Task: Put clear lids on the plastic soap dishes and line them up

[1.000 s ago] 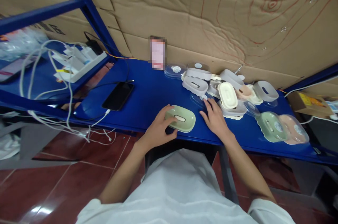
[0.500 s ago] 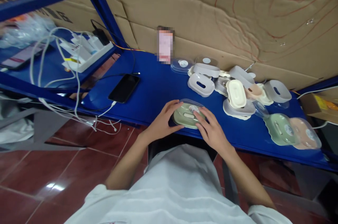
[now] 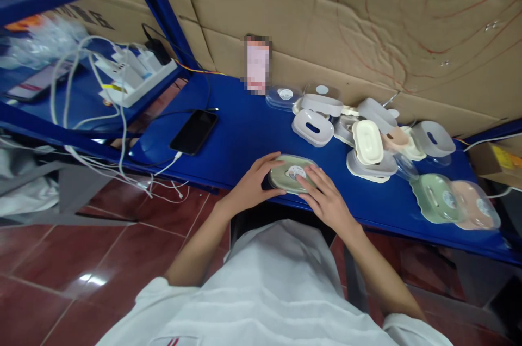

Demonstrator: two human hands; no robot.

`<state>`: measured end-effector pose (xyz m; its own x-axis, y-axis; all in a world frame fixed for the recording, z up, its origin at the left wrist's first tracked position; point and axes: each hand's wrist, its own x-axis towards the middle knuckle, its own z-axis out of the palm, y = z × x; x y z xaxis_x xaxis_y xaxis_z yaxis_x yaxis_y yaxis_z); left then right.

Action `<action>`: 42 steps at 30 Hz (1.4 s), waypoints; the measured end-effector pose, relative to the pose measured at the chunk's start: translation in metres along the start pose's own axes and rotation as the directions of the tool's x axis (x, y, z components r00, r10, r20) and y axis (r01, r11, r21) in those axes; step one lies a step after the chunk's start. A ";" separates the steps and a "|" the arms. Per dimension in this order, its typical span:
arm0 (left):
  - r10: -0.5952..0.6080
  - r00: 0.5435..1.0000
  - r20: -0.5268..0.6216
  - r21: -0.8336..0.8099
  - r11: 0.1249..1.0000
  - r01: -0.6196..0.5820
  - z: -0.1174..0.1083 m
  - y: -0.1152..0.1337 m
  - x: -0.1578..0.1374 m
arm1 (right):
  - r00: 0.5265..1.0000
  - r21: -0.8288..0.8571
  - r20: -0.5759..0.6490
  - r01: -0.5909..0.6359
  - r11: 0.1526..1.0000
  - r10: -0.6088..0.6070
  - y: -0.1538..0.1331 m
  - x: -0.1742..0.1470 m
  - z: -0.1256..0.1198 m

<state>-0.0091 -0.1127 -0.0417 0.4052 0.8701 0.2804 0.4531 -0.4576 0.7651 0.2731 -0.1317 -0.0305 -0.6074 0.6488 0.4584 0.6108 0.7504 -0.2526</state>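
At the near edge of the blue table lies a green soap box [image 3: 281, 177] under a clear lid [image 3: 292, 160] that bears a round white label. My left hand [image 3: 255, 187] curls round its left end, thumb on the near side and fingers on the far side. From the right, my right hand [image 3: 326, 198] grips the other end, with fingertips over the lid beside the label. Part of the box's right end is hidden by those fingers. Past my right hand sit a grey slotted tray [image 3: 312, 127] and a cream tray [image 3: 367, 142].
Several grey, cream and peach box parts are heaped along the cardboard wall [image 3: 285, 3]. Lidded green [image 3: 434, 199] and peach [image 3: 475, 205] boxes lie at the right. A black phone [image 3: 194, 132], a power strip [image 3: 142, 87] and white cables are on the left.
The clear lid's label has shifted from the far right of the green box toward its middle, and the lid now sits more squarely over it. Both hands stay round the box.
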 end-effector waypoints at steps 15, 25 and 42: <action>-0.007 1.000 -0.012 0.028 1.000 0.007 0.004 -0.003 0.000 | 1.000 -0.020 0.006 0.004 1.000 -0.004 0.007 -0.005 0.000; 0.001 0.999 -0.047 0.070 0.998 0.002 0.008 -0.007 -0.001 | 1.000 0.002 0.002 0.025 1.000 -0.025 0.007 -0.004 0.000; 0.029 0.925 -0.378 0.523 0.831 0.188 -0.090 -0.043 0.041 | 0.991 -0.257 0.047 -0.111 0.960 0.127 0.068 0.054 -0.010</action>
<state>-0.0833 -0.0404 -0.0112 0.0875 0.8611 0.5008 0.8681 -0.3125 0.3857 0.2868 -0.0466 -0.0146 -0.5480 0.7443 0.3817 0.7843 0.6158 -0.0750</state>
